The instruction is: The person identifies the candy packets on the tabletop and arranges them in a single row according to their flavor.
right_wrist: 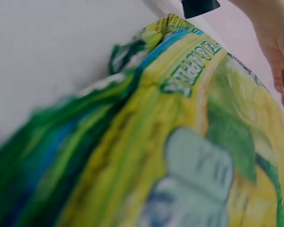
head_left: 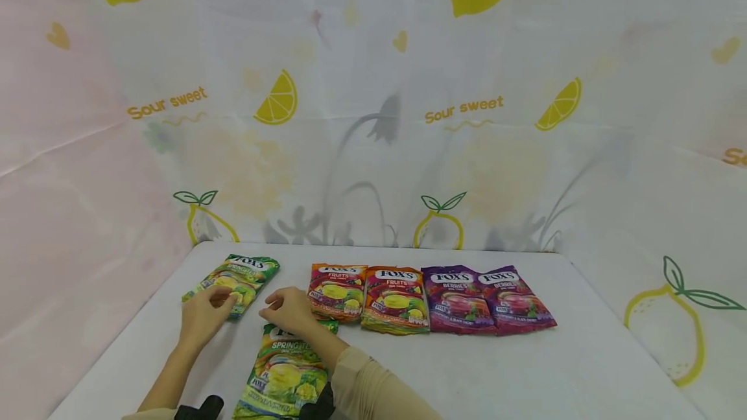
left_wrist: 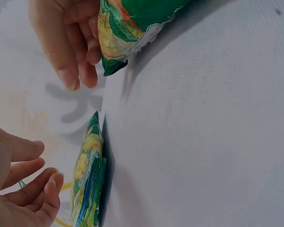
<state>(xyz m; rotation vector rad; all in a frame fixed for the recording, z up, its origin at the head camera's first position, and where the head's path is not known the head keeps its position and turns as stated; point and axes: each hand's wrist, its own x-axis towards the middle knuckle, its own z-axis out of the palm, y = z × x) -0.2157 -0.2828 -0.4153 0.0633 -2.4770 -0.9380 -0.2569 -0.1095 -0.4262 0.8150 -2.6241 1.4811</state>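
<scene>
In the head view, a green Fox's Spring Tea candy bag (head_left: 248,275) lies slanted at the back left of the table. My left hand (head_left: 205,316) is over its near edge, thumb and fingers bent loosely with a gap between them; the left wrist view has this hand (left_wrist: 26,184) apart from the bag (left_wrist: 87,177). A second green candy bag (head_left: 286,371) lies closer to me, its top partly hidden under my right forearm. My right hand (head_left: 290,310) hovers beyond that bag's top edge, fingers loosely bent around nothing. The nearer bag (right_wrist: 189,132) fills most of the right wrist view.
To the right, two orange-red Fox's Fruits bags (head_left: 336,291) (head_left: 395,300) lie side by side, close to my right hand. Beyond them are two purple Berries bags (head_left: 458,300) (head_left: 516,300), edges overlapping. A lemon-print cloth (head_left: 362,167) hangs behind the white table (head_left: 525,374).
</scene>
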